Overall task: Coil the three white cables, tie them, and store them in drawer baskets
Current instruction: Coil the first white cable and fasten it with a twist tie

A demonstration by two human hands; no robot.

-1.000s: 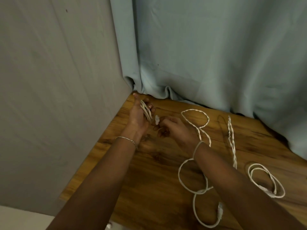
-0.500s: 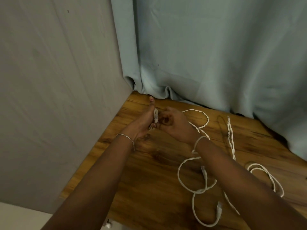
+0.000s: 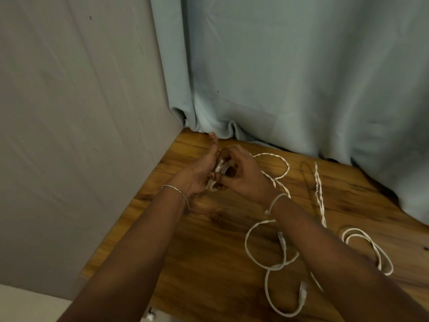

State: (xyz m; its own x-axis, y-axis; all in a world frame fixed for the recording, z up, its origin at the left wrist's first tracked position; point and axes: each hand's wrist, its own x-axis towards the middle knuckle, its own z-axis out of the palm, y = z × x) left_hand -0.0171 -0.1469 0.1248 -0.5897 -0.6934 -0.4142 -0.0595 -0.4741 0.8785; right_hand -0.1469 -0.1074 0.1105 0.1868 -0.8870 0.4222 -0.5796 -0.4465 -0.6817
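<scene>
A wooden tabletop (image 3: 209,256) fills the corner, with a pale blue curtain (image 3: 301,77) behind it. The left hand (image 3: 197,176) curls around a small coiled white cable (image 3: 219,168), and the right hand (image 3: 246,180) pinches the same bundle. A twisted cable (image 3: 288,168) and a looped cable (image 3: 274,267) lie loose to the right of the right hand.

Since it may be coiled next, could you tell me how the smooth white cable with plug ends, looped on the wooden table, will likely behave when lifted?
Probably floppy: the smooth white cable lies in loose, uneven loops on the wooden table, so it should droop from any grip. Likely light, being thin. Its plug ends may swing.
</scene>
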